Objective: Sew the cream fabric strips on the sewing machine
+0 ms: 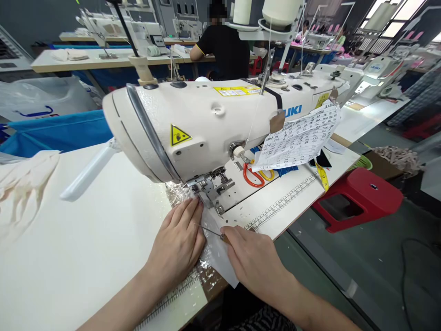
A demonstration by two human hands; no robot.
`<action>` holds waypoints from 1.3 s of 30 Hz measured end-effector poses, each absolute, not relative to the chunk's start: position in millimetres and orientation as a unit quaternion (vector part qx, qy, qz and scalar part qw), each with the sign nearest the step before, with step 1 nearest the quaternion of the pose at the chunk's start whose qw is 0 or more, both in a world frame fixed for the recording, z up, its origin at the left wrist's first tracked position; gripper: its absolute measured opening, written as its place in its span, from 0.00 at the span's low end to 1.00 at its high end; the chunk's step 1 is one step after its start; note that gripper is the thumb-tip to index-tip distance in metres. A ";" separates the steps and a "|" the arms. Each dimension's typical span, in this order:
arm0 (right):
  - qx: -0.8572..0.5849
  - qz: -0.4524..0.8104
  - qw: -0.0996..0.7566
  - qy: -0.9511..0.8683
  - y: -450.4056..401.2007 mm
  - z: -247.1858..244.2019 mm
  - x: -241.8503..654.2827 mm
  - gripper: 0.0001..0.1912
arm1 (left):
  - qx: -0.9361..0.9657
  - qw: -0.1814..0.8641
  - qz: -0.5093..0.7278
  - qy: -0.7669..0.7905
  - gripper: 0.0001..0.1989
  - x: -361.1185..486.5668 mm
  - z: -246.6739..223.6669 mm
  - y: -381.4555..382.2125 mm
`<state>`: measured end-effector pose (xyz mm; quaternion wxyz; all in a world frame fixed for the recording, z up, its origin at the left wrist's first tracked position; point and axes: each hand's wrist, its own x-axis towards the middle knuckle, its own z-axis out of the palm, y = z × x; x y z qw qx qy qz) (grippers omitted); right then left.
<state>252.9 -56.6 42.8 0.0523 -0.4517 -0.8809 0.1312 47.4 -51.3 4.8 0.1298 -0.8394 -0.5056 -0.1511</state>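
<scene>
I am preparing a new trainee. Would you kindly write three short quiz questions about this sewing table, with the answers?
1. What does the right hand hold?
2. True or false: the paper sheet hangs on the sewing machine.
3. Choose one. The fingertips of the left hand are nearest to:
a) the stool
b) the sewing machine
c) the tape measure

Key:
1. A thin tool with a brown handle.
2. True.
3. b

1. The head camera looks forward and down from above the person's forearms, with the left hand [181, 234] and right hand [253, 257] close below.
2. The sewing machine [203, 122] stands near, spanning the middle.
3. The top reaches farther, past a co-worker's back [225, 50].
</scene>
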 end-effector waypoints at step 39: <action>-0.439 0.317 0.218 -0.812 -58.2 28.7 244.8 0.11 | -0.834 0.134 -0.152 -0.514 0.20 52.8 14.3 -46.7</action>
